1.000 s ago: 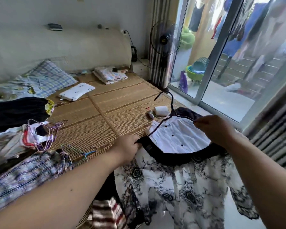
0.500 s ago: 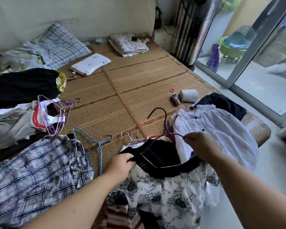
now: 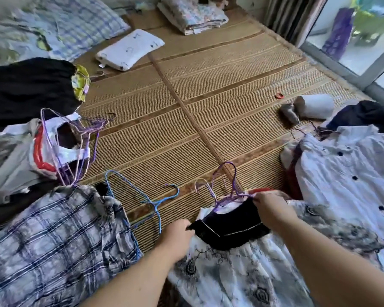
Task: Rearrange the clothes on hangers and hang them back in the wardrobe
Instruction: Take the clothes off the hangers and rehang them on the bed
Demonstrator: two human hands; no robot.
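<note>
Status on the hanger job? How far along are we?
Early. Done: nothing visibly hung; no wardrobe in view. In hand: left hand and right hand grip the floral dress at its black top, purple hangers at the neck. Left: white shirt, plaid shirt, the hanger-tangled pile and a loose blue hanger, all on the mat.

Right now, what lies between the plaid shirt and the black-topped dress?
In the head view, a blue wire hanger lies on the woven mat between the plaid shirt and the black-topped dress, its lower wire along the shirt's edge.
</note>
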